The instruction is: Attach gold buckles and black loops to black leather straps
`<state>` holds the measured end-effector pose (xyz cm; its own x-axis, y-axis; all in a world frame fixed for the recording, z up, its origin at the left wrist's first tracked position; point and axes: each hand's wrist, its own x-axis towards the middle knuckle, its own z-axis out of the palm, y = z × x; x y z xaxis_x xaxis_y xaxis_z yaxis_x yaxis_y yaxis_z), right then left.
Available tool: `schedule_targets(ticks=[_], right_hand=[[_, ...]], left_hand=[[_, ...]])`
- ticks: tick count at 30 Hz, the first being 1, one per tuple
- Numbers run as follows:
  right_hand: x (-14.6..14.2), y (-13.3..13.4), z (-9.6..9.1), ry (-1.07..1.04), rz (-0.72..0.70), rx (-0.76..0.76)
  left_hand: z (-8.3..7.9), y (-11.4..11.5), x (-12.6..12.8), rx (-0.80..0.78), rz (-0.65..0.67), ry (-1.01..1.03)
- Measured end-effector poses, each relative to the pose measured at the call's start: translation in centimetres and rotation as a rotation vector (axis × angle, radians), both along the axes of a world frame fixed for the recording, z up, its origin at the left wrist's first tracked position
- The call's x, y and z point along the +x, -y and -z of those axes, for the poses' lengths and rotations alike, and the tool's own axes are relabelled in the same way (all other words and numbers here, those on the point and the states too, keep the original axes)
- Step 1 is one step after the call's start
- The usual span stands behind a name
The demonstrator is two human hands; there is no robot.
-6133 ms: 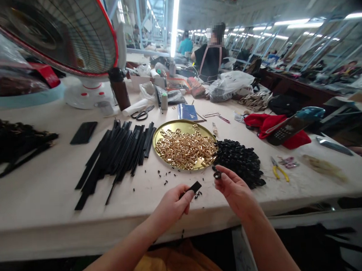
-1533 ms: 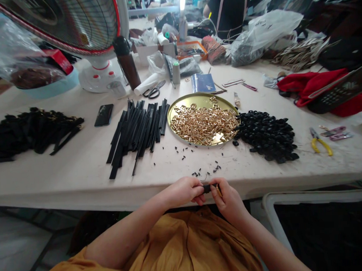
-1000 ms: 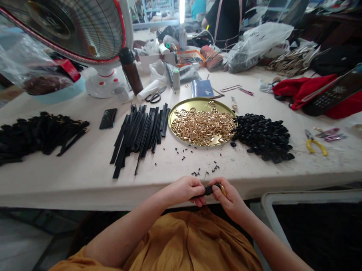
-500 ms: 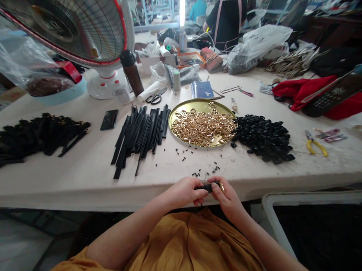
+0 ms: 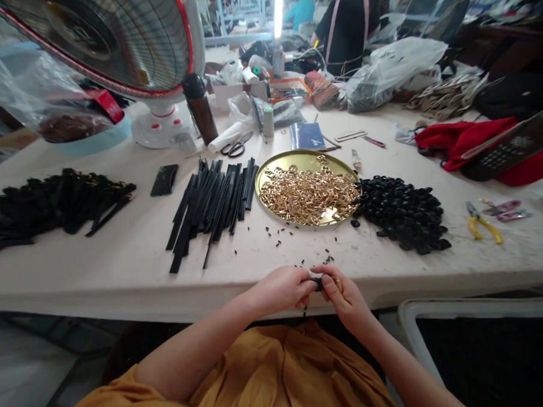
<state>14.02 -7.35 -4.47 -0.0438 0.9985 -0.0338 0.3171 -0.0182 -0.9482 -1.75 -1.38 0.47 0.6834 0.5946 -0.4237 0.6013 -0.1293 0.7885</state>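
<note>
Just off the table's front edge, my left hand (image 5: 298, 286) and my right hand (image 5: 344, 293) meet over a black strap (image 5: 319, 283). My left fingers pinch one side of it. The right thumb and fingers close on its other side, where a bit of gold buckle (image 5: 338, 281) shows; most of the strap is covered by my fingers. Beyond them lie flat black strips (image 5: 204, 209), a round gold tray (image 5: 296, 157) heaped with gold buckles (image 5: 313, 192), and a pile of small black loops (image 5: 402, 213). Tiny black bits (image 5: 328, 260) are scattered close to my hands.
At the left lie a heap of black straps (image 5: 60, 204) and a phone (image 5: 164, 180). A fan (image 5: 160, 127), a brown bottle (image 5: 199, 110) and scissors (image 5: 236, 146) stand or lie farther back. Yellow-handled pliers (image 5: 483, 224) are at the right, above a white-rimmed bin (image 5: 405, 317).
My view has shifted slightly, so the table's things sit a little farther right. Both hands still grip the strap, and less of it shows between my fingers.
</note>
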Motion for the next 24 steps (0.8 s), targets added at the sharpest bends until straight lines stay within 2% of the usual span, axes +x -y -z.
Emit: schedule_targets(ticks=[3,5,9,13,16,18,19,21,24], right_hand=[[-0.1,-0.9,0.3,-0.076,-0.026,-0.035],[0.0,-1.6,0.7,-0.091,0.01,-0.051],[0.2,-3.4,2.1,0.043,0.15,0.035],[0.2,-5.0,3.5,0.053,0.132,0.044],[0.8,-5.9,3.7,0.226,0.096,0.064],[1.5,-6.6,3.7,0.397,0.094,0.15],[1.9,-6.9,3.8,0.47,0.108,0.209],[2.5,-7.3,4.1,0.557,0.155,0.306],[2.8,-7.6,4.9,0.58,0.197,0.335]], left_hand=[[0.3,-0.6,0.4,0.016,0.007,0.04],[0.4,-1.3,0.4,0.019,-0.01,0.063],[0.4,-2.7,0.2,0.138,-0.065,-0.063],[1.4,-3.2,0.6,0.242,-0.117,-0.142],[1.9,-4.4,0.1,0.314,-0.071,-0.16],[1.4,-6.4,-1.3,0.465,-0.09,-0.237],[1.1,-7.7,-2.4,0.552,-0.146,-0.304],[0.3,-10.6,-5.1,0.673,-0.359,-0.565],[-0.2,-13.9,-8.7,0.691,-0.494,-0.75]])
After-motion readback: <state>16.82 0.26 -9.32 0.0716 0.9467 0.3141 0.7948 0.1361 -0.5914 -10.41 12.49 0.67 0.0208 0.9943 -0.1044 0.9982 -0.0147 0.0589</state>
